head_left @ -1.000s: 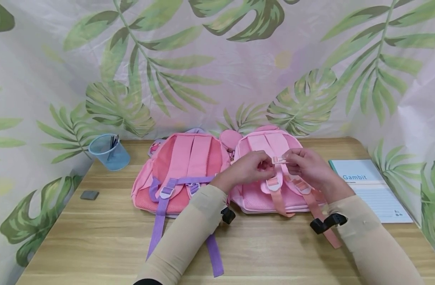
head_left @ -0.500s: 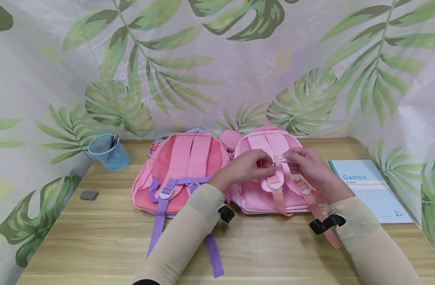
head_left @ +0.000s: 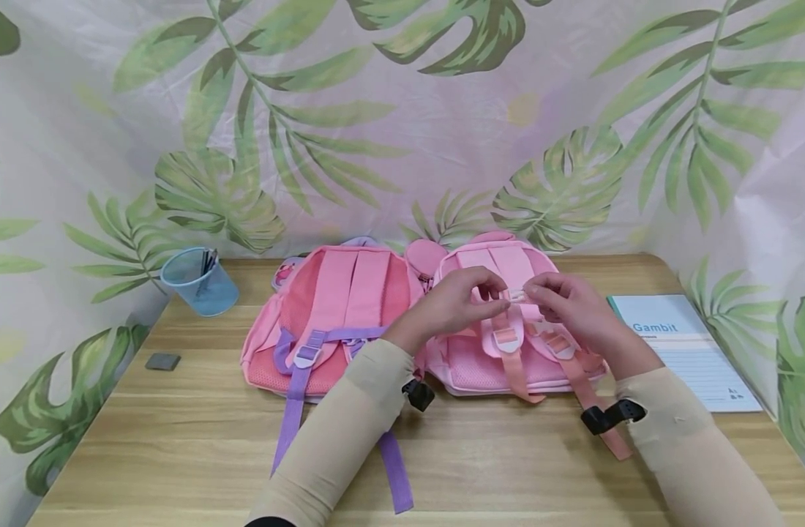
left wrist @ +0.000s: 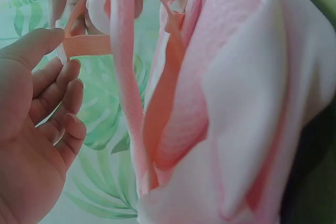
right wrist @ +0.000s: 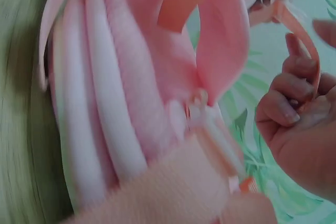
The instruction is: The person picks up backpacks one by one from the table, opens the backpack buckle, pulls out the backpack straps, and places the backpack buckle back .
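A pale pink backpack [head_left: 471, 366] lies with its padded straps up. Over it, my left hand [head_left: 451, 300] pinches a small white buckle [left wrist: 61, 43] between thumb and index finger; an orange webbing strap [left wrist: 89, 45] runs from it to the padded strap. My right hand [head_left: 570, 300] is at the buckle's right end in the head view. In the right wrist view its fingers curl around a thin orange strap [right wrist: 310, 51] that crosses the palm, and its thumb stands apart. Two orange strap ends [head_left: 517, 373] hang toward the table's front.
To the left lies a darker pink backpack [head_left: 339, 293] with purple straps [head_left: 290, 421]. A blue mesh pen cup [head_left: 201, 285] and a small grey block [head_left: 162, 361] sit on the table's left side. A notebook [head_left: 692, 359] lies at the right, and a leaf-patterned curtain [head_left: 442, 146] closes off the back.
My right hand has shifted slightly to the right, and its thumb and index have slid toward the buckle's right end. The left fingers have changed position, showing more of the white buckle.
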`<action>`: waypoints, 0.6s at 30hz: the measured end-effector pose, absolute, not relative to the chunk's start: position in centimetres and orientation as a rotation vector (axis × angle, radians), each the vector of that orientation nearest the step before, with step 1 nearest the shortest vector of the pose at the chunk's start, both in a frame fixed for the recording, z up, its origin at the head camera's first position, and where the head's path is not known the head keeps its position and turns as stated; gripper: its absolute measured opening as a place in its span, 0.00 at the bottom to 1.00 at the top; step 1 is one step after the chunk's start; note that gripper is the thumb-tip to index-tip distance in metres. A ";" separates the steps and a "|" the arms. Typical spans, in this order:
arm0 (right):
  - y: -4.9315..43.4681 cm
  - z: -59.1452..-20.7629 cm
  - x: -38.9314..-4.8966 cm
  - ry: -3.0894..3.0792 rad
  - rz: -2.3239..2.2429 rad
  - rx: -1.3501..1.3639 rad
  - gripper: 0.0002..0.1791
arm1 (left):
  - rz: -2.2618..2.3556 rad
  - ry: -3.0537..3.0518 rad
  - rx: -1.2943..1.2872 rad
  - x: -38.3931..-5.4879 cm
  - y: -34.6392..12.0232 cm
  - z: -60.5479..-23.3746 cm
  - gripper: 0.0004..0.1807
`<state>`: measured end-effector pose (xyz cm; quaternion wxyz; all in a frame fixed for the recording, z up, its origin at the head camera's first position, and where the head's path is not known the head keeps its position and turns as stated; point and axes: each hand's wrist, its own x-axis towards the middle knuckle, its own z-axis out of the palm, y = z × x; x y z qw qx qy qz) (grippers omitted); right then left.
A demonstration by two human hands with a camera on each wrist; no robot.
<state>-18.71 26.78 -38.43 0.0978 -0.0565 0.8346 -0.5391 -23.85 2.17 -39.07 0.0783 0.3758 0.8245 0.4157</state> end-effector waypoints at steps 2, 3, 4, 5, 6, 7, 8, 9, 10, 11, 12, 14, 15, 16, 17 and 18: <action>27.2 -38.5 -18.5 2.523 -1.535 -0.218 0.20 | 1.258 2.466 1.101 -23.9 2.2 -39.2 0.12; 27.4 -38.5 -18.5 2.536 -1.520 -0.247 0.20 | 1.264 2.463 1.093 -23.9 2.1 -39.3 0.12; 27.5 -38.6 -18.4 2.549 -1.504 -0.272 0.20 | 1.270 2.462 1.085 -23.9 2.2 -39.4 0.12; 27.6 -38.6 -18.4 2.554 -1.501 -0.296 0.20 | 1.272 2.464 1.081 -23.9 2.2 -39.4 0.12; 27.7 -38.7 -18.4 2.562 -1.497 -0.316 0.20 | 1.275 2.466 1.076 -24.0 2.2 -39.5 0.13; 27.7 -38.7 -18.3 2.579 -1.487 -0.338 0.19 | 1.279 2.467 1.069 -24.0 2.2 -39.5 0.13; 27.7 -38.8 -18.3 2.598 -1.478 -0.350 0.19 | 1.286 2.468 1.065 -24.0 2.2 -39.5 0.13; 27.6 -38.8 -18.3 2.617 -1.470 -0.359 0.18 | 1.293 2.466 1.060 -24.0 2.2 -39.6 0.13; 27.6 -38.9 -18.3 2.637 -1.461 -0.366 0.18 | 1.298 2.467 1.056 -24.0 2.2 -39.6 0.13; 27.5 -39.0 -18.3 2.656 -1.456 -0.372 0.17 | 1.305 2.464 1.048 -23.9 2.2 -39.6 0.13; 27.4 -39.1 -18.3 2.669 -1.456 -0.378 0.17 | 1.313 2.461 1.043 -23.9 2.2 -39.6 0.13; 27.4 -39.3 -18.4 2.693 -1.450 -0.367 0.17 | 1.324 2.459 1.038 -23.9 2.2 -39.7 0.13; 27.3 -39.4 -18.4 2.699 -1.451 -0.363 0.17 | 1.328 2.459 1.035 -23.9 2.2 -39.7 0.13; 27.3 -39.5 -18.4 2.700 -1.456 -0.350 0.17 | 1.332 2.460 1.033 -23.9 2.2 -39.8 0.13; 27.2 -39.6 -18.4 2.702 -1.461 -0.338 0.17 | 1.337 2.460 1.032 -23.9 2.2 -39.8 0.13; 27.2 -39.6 -18.4 2.700 -1.469 -0.326 0.18 | 1.340 2.463 1.034 -23.9 2.2 -39.8 0.13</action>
